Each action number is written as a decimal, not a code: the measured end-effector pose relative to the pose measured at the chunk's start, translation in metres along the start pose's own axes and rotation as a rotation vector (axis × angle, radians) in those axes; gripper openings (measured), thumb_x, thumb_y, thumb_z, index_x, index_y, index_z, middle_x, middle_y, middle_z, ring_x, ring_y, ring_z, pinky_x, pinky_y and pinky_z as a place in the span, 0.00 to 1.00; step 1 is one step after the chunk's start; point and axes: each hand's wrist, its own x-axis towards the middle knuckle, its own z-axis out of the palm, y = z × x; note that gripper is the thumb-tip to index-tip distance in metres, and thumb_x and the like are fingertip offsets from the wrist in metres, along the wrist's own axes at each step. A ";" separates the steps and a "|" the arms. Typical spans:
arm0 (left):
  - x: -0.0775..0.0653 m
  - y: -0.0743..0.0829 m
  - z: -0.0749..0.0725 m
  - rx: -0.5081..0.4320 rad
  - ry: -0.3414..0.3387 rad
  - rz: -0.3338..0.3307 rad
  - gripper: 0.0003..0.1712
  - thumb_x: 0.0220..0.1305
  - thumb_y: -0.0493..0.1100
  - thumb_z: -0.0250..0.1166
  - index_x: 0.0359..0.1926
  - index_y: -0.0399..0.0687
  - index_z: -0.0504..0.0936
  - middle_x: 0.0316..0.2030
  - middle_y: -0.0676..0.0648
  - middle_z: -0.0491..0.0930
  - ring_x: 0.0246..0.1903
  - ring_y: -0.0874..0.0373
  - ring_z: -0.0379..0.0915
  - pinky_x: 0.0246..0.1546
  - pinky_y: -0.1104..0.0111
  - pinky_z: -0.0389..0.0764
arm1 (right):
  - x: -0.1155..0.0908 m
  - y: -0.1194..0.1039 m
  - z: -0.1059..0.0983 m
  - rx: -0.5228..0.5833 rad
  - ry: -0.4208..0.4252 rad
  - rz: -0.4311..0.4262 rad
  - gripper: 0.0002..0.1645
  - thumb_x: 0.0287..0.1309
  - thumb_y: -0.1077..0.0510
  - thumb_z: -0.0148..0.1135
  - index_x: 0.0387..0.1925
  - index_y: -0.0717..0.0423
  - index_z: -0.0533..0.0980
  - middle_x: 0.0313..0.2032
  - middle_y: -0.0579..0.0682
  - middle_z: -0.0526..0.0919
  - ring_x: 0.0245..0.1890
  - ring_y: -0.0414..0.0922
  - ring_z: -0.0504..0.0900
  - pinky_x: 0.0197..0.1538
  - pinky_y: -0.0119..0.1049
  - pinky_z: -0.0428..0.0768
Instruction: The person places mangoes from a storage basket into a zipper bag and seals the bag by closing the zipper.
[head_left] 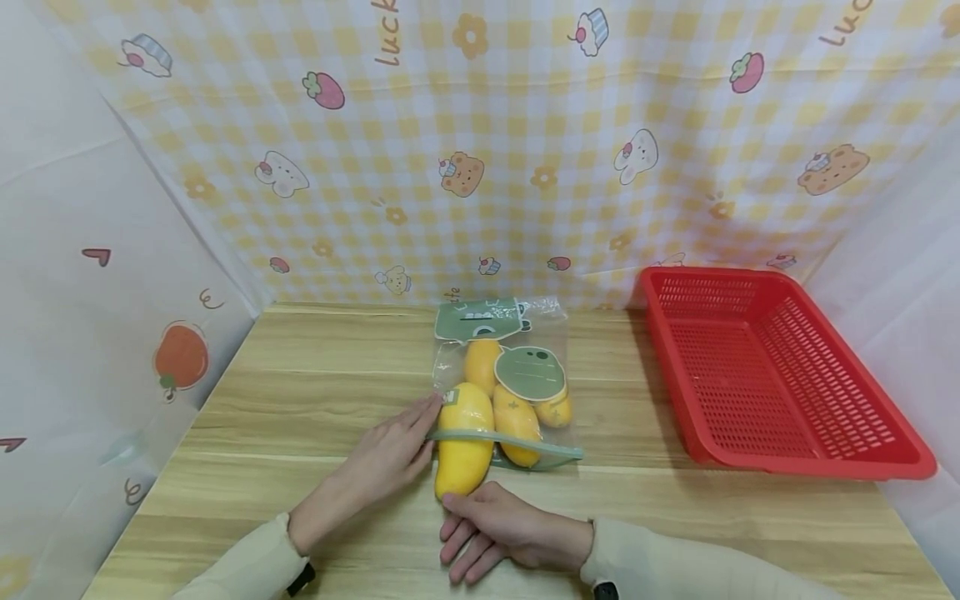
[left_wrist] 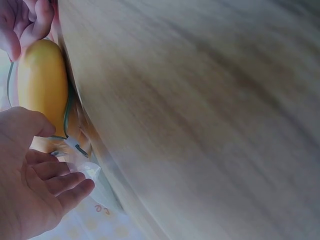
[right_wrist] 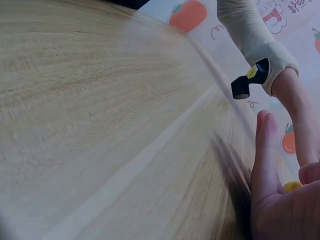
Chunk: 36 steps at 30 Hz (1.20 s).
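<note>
A clear zip bag (head_left: pixel 529 372) with green printed patches lies on the table, its opening towards me. Several yellow mangoes (head_left: pixel 514 417) are inside it. One larger mango (head_left: pixel 461 471) lies partly in the bag, its near end sticking out past the green zip strip (head_left: pixel 551 450). My left hand (head_left: pixel 382 454) rests along the bag's left edge, fingers extended; in the left wrist view its thumb touches the bag's mouth beside the white slider (left_wrist: pixel 72 141). My right hand (head_left: pixel 506 529) touches the mango's near tip with the thumb, its other fingers loosely spread below.
To the right stands a red plastic basket (head_left: pixel 697 408) with perforated walls. The wooden table (head_left: pixel 315 358) meets a yellow checked cloth (head_left: pixel 360 167) at the back and white cloth at both sides.
</note>
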 end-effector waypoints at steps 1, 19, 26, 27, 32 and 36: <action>0.000 0.000 0.000 0.000 -0.003 -0.003 0.37 0.69 0.41 0.66 0.73 0.30 0.65 0.66 0.33 0.71 0.61 0.41 0.73 0.54 0.50 0.79 | 0.001 0.000 0.000 0.000 0.002 0.001 0.30 0.76 0.43 0.51 0.41 0.69 0.80 0.33 0.60 0.88 0.26 0.46 0.88 0.28 0.38 0.86; -0.001 0.001 0.001 -0.004 0.009 -0.021 0.37 0.69 0.40 0.66 0.73 0.31 0.64 0.65 0.32 0.73 0.59 0.40 0.75 0.52 0.50 0.81 | 0.003 -0.002 -0.004 -0.004 0.049 -0.019 0.33 0.78 0.41 0.48 0.40 0.69 0.80 0.33 0.60 0.88 0.24 0.44 0.87 0.26 0.38 0.86; 0.000 0.001 0.000 -0.008 0.004 -0.025 0.37 0.69 0.40 0.66 0.73 0.31 0.64 0.65 0.33 0.72 0.59 0.41 0.75 0.53 0.50 0.80 | 0.003 -0.003 -0.004 0.007 0.044 -0.015 0.33 0.78 0.41 0.48 0.41 0.69 0.80 0.34 0.60 0.88 0.25 0.44 0.87 0.27 0.38 0.86; 0.000 0.001 0.000 -0.008 0.003 -0.025 0.37 0.69 0.40 0.66 0.73 0.31 0.64 0.65 0.33 0.72 0.59 0.41 0.75 0.53 0.50 0.80 | 0.003 -0.004 -0.004 0.008 0.044 -0.011 0.33 0.78 0.41 0.48 0.41 0.69 0.80 0.34 0.60 0.88 0.25 0.44 0.87 0.27 0.38 0.86; -0.001 0.001 0.000 -0.010 0.000 -0.027 0.37 0.69 0.41 0.66 0.73 0.31 0.64 0.65 0.33 0.73 0.59 0.41 0.75 0.52 0.50 0.80 | 0.002 -0.006 -0.004 0.010 0.050 0.003 0.33 0.78 0.41 0.47 0.41 0.69 0.80 0.34 0.60 0.88 0.26 0.44 0.88 0.28 0.38 0.86; -0.001 0.001 -0.001 -0.007 0.004 -0.025 0.37 0.69 0.41 0.66 0.73 0.32 0.64 0.65 0.33 0.73 0.59 0.41 0.75 0.52 0.50 0.80 | 0.001 -0.006 -0.005 0.009 0.062 -0.002 0.34 0.78 0.40 0.47 0.41 0.69 0.80 0.34 0.61 0.88 0.26 0.45 0.88 0.28 0.39 0.86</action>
